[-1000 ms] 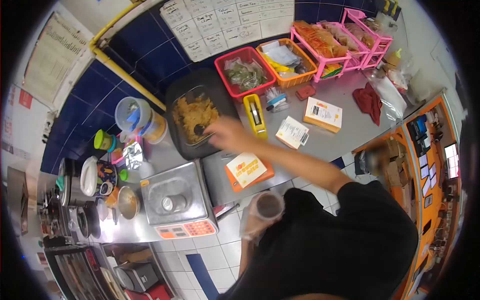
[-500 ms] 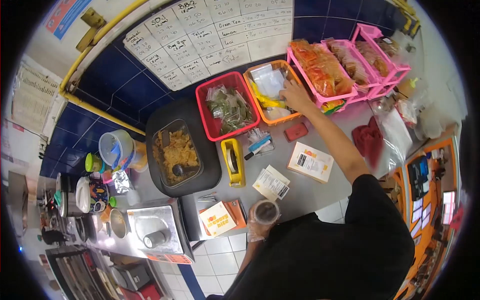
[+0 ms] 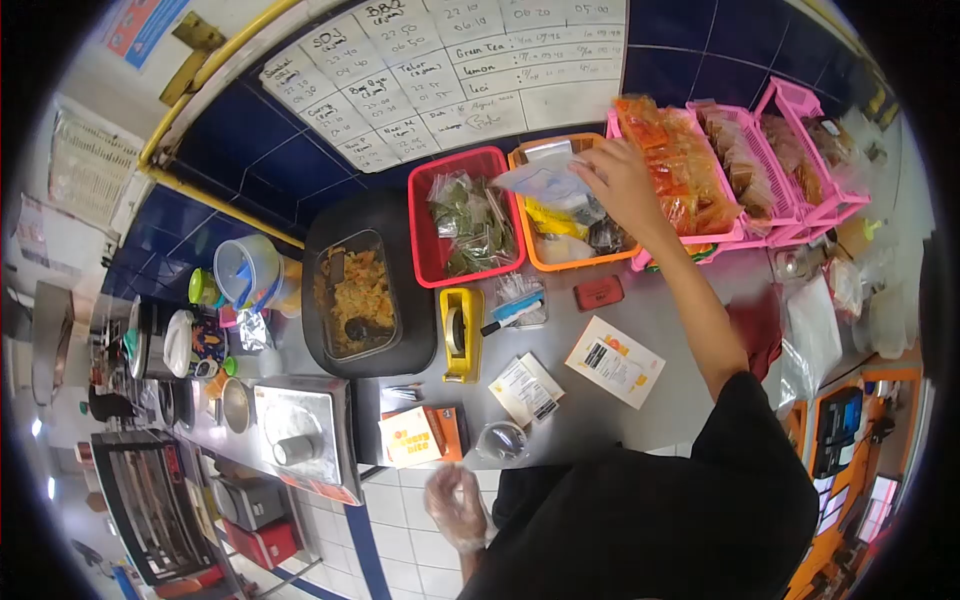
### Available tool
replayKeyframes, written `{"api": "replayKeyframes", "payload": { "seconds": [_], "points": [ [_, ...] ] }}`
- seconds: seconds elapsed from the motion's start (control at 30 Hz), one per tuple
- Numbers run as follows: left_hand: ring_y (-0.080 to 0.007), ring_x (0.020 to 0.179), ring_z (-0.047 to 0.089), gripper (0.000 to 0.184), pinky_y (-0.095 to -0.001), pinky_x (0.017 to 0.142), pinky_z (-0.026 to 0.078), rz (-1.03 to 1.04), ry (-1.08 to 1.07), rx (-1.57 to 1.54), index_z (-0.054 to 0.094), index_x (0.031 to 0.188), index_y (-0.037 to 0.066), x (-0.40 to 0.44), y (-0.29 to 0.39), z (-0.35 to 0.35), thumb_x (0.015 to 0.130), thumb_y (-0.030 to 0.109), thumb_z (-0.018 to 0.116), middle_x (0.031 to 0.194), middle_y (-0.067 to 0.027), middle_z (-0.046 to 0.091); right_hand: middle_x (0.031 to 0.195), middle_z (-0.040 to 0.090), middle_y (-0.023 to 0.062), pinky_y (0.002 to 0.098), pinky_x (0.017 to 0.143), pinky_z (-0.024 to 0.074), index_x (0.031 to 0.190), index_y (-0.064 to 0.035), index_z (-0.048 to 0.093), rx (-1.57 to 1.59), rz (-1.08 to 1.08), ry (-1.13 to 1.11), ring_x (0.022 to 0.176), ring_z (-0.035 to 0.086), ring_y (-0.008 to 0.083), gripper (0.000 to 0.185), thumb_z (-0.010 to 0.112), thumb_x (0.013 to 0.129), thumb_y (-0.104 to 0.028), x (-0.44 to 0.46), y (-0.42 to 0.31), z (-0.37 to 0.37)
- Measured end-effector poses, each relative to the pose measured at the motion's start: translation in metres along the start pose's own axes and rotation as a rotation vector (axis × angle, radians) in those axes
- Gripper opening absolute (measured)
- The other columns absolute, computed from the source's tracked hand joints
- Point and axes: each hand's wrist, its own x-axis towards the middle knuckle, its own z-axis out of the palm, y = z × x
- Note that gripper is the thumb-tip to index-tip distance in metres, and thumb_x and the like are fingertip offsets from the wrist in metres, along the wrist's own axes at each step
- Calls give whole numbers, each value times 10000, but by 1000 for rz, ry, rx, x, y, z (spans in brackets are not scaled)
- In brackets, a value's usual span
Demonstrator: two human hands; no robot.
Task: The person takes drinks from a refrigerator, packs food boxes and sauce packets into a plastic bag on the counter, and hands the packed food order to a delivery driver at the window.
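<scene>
My right hand (image 3: 622, 185) is above the orange basket (image 3: 530, 262), its fingers pinching a translucent plastic bag (image 3: 545, 180) by one end. Beneath it in the basket are a yellow packet (image 3: 555, 222) and other wrapped items. My left hand (image 3: 455, 505), in a clear plastic glove, hangs over the floor just off the counter's front edge. Its fingers are curved and apart, with nothing in them. A clear round cup (image 3: 502, 441) with dark contents rests on the counter edge near that hand, apart from it.
A red basket (image 3: 420, 250) of bagged green leaves adjoins the orange one. Nearby are a yellow tape dispenser (image 3: 462, 335), printed cards (image 3: 615, 362), a food tray (image 3: 358, 300), pink racks of packets (image 3: 735, 170) and a scale (image 3: 300, 410).
My right hand has lifted the plastic bag up from the orange basket. My left hand has let go of the cup, now on the counter, and drawn back toward me.
</scene>
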Motion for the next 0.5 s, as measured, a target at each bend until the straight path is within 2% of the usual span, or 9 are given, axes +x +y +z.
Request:
{"api": "replayKeyframes", "payload": {
  "seconds": [0.03, 0.1, 0.13, 0.2, 0.27, 0.33, 0.37, 0.43, 0.5],
  "points": [
    [-201, 932, 666, 339, -349, 834, 578, 91, -48, -54, 592, 1189, -40, 20, 18, 13, 895, 41, 738, 1065, -121, 662, 895, 659, 76, 382, 812, 478, 932, -22, 713, -1, -20, 2, 907, 624, 221, 176, 729, 904, -195, 3, -14, -21],
    [-220, 998, 650, 355, -365, 899, 557, 185, -13, -571, 577, 1222, -39, 55, 39, 68, 915, 70, 719, 1116, -123, 650, 849, 638, 4, 322, 756, 455, 896, -17, 703, 730, 496, -235, 821, 575, 104, 215, 699, 967, -219, 2, -44, -57],
    [-254, 1100, 630, 290, -383, 938, 521, 341, -39, -445, 596, 1239, -42, 76, 56, 90, 988, 98, 637, 1174, -168, 642, 863, 638, -40, 265, 756, 442, 934, -11, 704, 897, 528, -244, 827, 533, 39, 218, 665, 1002, -215, -3, -58, -73],
    [-307, 1233, 596, 364, -472, 1025, 508, 165, -204, -812, 585, 1305, -8, 94, 112, 130, 999, 183, 636, 1269, -181, 623, 955, 678, -20, 259, 800, 469, 997, -11, 712, 1184, 654, -201, 885, 585, 66, 205, 673, 995, -212, -24, -90, -92],
    [-321, 1249, 594, 360, -493, 1039, 509, -148, -342, -1302, 589, 1310, 8, 97, 128, 145, 1000, 185, 636, 1294, -180, 616, 1032, 693, 0, 258, 862, 493, 1105, -21, 694, 1331, 690, -256, 960, 622, 82, 201, 700, 972, -172, -56, -106, -101],
    [-290, 1111, 666, 360, -453, 911, 602, -398, -638, -1342, 592, 1301, 23, 96, 125, 147, 960, 92, 683, 1237, -156, 646, 1051, 694, 7, 266, 875, 504, 1137, -25, 679, 1298, 733, -317, 973, 634, 90, 216, 712, 960, -144, -80, -129, -121],
    [-290, 1111, 666, 360, -453, 911, 602, -415, -653, -1343, 592, 1301, 23, 92, 121, 146, 960, 92, 683, 1237, -156, 646, 1070, 694, 14, 274, 889, 514, 1169, -29, 663, 1278, 773, -372, 987, 646, 99, 246, 724, 947, -115, -90, -137, -129],
    [-227, 829, 731, 387, -341, 661, 649, -372, -510, -982, 590, 1252, 5, 85, 117, 141, 911, 88, 753, 1133, -134, 701, 1080, 696, 22, 276, 883, 524, 1211, -28, 636, 1214, 795, -364, 992, 655, 106, 309, 744, 923, -65, -115, -140, -136],
    [-187, 855, 711, 394, -314, 590, 652, -398, -530, -950, 588, 1280, 27, 76, 114, 134, 909, 0, 719, 1082, -100, 699, 1095, 702, 30, 274, 863, 533, 1201, -41, 642, 1213, 841, -273, 980, 664, 114, 316, 761, 909, -62, -138, -152, -143]
  ]
}}
